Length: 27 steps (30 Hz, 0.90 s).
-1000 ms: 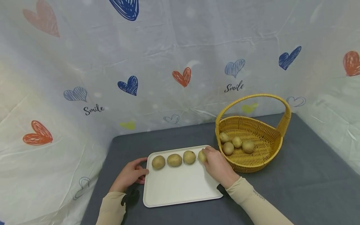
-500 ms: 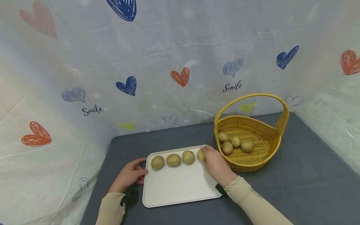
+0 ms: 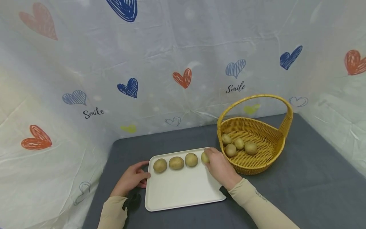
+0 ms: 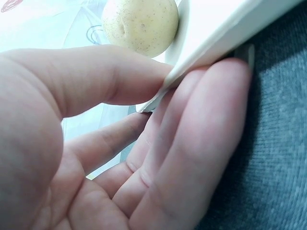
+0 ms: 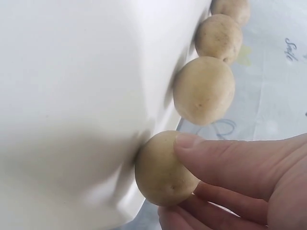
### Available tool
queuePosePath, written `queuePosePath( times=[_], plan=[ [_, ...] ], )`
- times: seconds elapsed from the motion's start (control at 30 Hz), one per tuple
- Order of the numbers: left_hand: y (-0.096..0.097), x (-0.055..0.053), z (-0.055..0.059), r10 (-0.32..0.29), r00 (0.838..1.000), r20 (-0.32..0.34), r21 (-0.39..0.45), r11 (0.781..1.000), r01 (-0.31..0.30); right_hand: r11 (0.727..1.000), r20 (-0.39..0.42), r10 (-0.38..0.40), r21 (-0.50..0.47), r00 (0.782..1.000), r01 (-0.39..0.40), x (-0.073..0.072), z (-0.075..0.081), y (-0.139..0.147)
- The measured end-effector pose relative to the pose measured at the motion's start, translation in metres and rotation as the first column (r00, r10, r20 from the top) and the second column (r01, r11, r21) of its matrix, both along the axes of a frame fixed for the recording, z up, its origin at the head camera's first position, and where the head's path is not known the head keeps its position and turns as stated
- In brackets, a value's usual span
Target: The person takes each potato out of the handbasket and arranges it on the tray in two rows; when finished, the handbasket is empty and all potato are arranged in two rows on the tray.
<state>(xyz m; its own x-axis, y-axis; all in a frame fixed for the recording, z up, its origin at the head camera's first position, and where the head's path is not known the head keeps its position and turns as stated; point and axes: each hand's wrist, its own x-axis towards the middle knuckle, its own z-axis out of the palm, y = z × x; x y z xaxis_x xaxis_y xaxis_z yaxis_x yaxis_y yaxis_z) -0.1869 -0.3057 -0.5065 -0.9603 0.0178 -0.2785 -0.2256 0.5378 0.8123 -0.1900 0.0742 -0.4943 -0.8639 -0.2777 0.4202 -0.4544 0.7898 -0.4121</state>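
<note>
A white tray (image 3: 183,190) lies on the dark cloth. Along its far edge stand three potatoes: one at the left (image 3: 160,165), a longer one (image 3: 176,163) beside it, and a third (image 3: 191,159). My left hand (image 3: 132,178) pinches the tray's left edge, thumb on the rim and fingers beneath, as the left wrist view shows. At the far right corner my right hand (image 3: 221,167) holds a fourth potato (image 5: 165,167) between thumb and fingers. That potato rests on or just above the tray; which one I cannot tell.
A yellow wicker basket (image 3: 268,156) with a tall handle stands right of the tray, close to my right hand. Several potatoes (image 3: 251,148) lie in its left part. Behind the table hangs a pale curtain (image 3: 154,57) printed with hearts.
The head view has shifted slightly. My right hand has barely moved and still holds the potato at the far right corner; my left hand keeps its grip on the tray.
</note>
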Motion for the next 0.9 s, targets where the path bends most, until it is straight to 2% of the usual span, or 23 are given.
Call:
queuePosePath(
  times=[0.33,0.57,0.73,0.9],
  plan=[
    [0.001,-0.004,0.0,0.013,1.0,0.024,0.009,1.0,-0.013,1.0,0.021,0.015,-0.004,1.0,-0.015,0.005,0.008,-0.003],
    [0.003,-0.003,-0.001,0.015,1.0,0.023,-0.005,1.0,-0.015,0.993,0.067,0.112,-0.035,0.991,-0.11,0.017,0.024,0.001],
    [0.004,-0.001,-0.003,0.019,1.0,0.024,-0.009,1.0,-0.019,0.983,0.109,0.176,-0.079,0.978,-0.168,0.03,0.036,0.023],
    [0.002,-0.002,-0.002,0.027,0.999,0.026,-0.006,1.0,-0.027,0.988,0.106,0.151,-0.053,0.983,-0.146,0.039,0.046,0.063]
  ],
)
